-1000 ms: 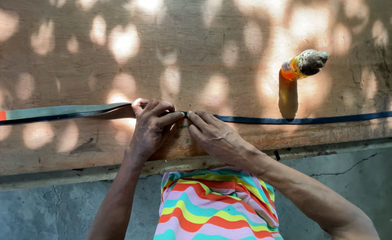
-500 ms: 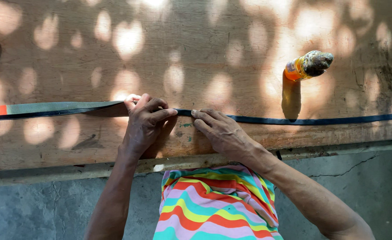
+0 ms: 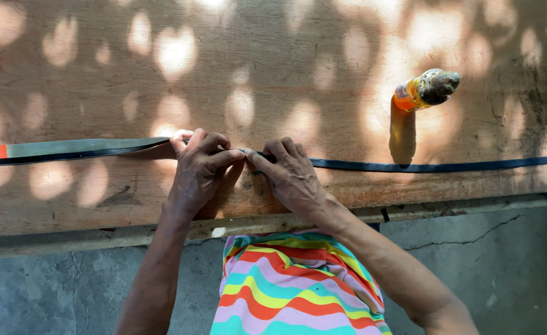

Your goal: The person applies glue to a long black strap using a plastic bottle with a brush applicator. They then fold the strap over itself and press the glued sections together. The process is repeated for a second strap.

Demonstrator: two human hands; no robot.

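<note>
While both hands pinched the long strap (image 3: 69, 149) on the wooden board (image 3: 273, 68), left hand (image 3: 200, 170) touched right hand (image 3: 292, 174); an orange bottle (image 3: 423, 89) stood beyond the strap.

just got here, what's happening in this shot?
A person presses both hands onto a long dark strap lying across a wooden board. The left hand and right hand meet fingertip to fingertip on the strap near the board's middle. A small orange bottle stands beyond, untouched.
</note>
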